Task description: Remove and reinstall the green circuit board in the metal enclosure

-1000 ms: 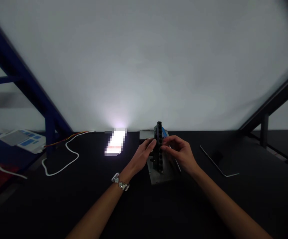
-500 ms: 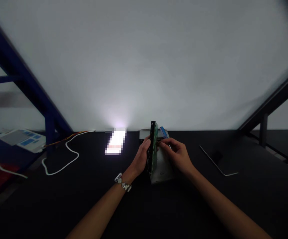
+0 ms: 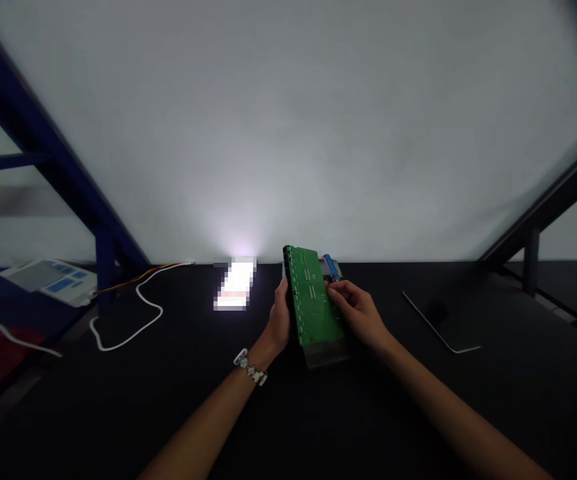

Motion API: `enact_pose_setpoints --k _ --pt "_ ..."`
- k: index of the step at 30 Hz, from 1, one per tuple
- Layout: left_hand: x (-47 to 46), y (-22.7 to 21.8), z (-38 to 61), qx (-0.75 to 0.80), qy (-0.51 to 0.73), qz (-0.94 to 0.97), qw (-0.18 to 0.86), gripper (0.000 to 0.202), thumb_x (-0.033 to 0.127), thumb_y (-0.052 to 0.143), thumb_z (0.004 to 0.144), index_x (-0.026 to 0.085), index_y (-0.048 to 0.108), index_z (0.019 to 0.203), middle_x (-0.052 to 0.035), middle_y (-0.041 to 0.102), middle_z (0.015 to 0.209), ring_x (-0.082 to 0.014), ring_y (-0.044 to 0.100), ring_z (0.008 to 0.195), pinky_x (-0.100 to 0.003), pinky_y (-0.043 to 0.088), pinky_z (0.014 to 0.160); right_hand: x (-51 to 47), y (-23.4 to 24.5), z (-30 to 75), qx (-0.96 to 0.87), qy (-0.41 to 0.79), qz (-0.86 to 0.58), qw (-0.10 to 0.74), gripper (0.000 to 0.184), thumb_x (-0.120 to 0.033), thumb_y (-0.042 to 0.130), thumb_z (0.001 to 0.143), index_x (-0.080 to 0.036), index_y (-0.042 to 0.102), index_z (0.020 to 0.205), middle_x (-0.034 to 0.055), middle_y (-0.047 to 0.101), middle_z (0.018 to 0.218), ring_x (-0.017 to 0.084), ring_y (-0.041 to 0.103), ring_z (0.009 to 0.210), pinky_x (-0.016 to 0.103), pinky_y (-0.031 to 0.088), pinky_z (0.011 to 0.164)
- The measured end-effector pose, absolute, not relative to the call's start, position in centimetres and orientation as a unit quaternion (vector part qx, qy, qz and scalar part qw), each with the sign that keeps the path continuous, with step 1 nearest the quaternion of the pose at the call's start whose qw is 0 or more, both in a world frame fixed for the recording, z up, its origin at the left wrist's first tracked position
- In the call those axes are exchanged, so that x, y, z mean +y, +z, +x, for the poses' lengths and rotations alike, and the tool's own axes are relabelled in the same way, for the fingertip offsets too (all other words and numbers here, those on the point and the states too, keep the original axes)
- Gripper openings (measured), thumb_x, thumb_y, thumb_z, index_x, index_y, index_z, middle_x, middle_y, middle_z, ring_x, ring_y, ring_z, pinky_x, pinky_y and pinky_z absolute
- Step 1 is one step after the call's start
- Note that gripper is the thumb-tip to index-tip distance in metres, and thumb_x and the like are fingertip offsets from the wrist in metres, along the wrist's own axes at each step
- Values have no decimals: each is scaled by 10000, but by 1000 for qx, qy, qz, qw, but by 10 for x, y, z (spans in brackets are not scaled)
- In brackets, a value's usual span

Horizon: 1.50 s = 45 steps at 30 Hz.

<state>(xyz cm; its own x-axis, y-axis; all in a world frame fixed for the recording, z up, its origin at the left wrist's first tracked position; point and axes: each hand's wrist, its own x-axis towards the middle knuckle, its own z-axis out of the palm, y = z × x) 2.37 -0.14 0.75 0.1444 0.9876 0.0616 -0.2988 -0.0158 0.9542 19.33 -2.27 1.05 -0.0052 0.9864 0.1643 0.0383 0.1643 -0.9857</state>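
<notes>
A green circuit board (image 3: 314,293) leans with its flat face toward me, its dark left edge lined with small parts. My left hand (image 3: 279,317) grips the board along that edge, its fingers mostly hidden behind. On the other side, my right hand (image 3: 361,312) has thumb and fingers pinched at the board's right edge. Below and behind the board lies a grey metal plate (image 3: 326,355), mostly covered. At the board's upper right, a blue ribbon-like part (image 3: 332,267) sits close to my right fingers.
A bright, pixelated panel (image 3: 236,283) is left of my hands. Further left runs a white cable (image 3: 146,320) near a white sheet with blue patches (image 3: 61,283). On the right, a thin bent rod (image 3: 431,327) lies on the black table (image 3: 288,427).
The board has turned from nearly edge-on to showing its green face, tipping over to the right above the plate. Both hands stay on it.
</notes>
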Motion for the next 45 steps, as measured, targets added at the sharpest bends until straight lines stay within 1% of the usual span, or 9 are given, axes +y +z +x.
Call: enact_pose_setpoints --k 6,12,16,20,25,29,34,39,45 --pt "10 9 15 393 533 593 458 382 433 427 957 189 635 1163 -57 660 1146 -228 569 1097 -345 453 935 -21 9 200 -479 430 -455 616 252 -442 676 824 -200 615 860 -22 574 719 104 502 597 209 389 534" --pt "2 2 6 382 440 563 586 513 511 516 909 189 555 1306 -109 671 1134 -218 654 847 -360 539 729 -30 15 191 -494 380 -473 623 225 -411 707 805 -201 669 877 8 645 747 128 568 607 230 436 534" --pt "-6 10 9 349 425 546 632 516 515 534 904 198 554 1310 -106 661 1176 -230 659 925 -377 530 817 -38 17 184 -542 380 -455 595 219 -382 691 829 -219 705 975 31 684 832 161 623 711 259 480 615" --pt "-9 18 9 341 425 551 632 506 537 481 924 183 585 1270 -105 639 1222 -250 622 1041 -389 490 899 -43 21 179 -644 346 -414 542 243 -332 649 872 -261 712 1096 20 632 868 139 591 715 255 459 607" --pt "-6 18 5 357 441 601 563 453 524 467 932 167 654 1139 -66 679 1098 -229 592 1030 -370 415 975 -44 21 174 -711 326 -371 501 320 -289 579 921 -310 659 1230 24 608 901 123 564 690 262 451 585" --pt "-5 15 2 369 428 592 574 433 540 459 925 163 663 990 -51 678 960 -214 584 929 -342 442 877 -44 18 175 -704 336 -373 503 298 -302 541 938 -300 664 1209 41 639 976 112 564 651 261 449 559" --pt "-4 7 2 359 469 545 594 431 574 429 920 187 591 825 2 589 733 -166 539 735 -296 457 745 -40 15 177 -651 334 -462 501 269 -395 576 903 -233 682 1091 37 658 853 131 544 606 263 429 538" --pt "-6 8 6 324 520 509 604 432 605 451 889 191 571 873 -3 601 797 -175 555 804 -296 480 764 -33 11 179 -625 334 -518 480 287 -462 631 845 -193 665 938 45 673 810 163 579 651 280 448 578" --pt "-7 10 9 301 517 486 637 382 553 476 902 190 584 858 2 615 792 -156 554 758 -291 489 758 -30 6 182 -624 384 -517 443 326 -467 611 853 -161 666 951 21 644 704 150 565 600 267 432 541"
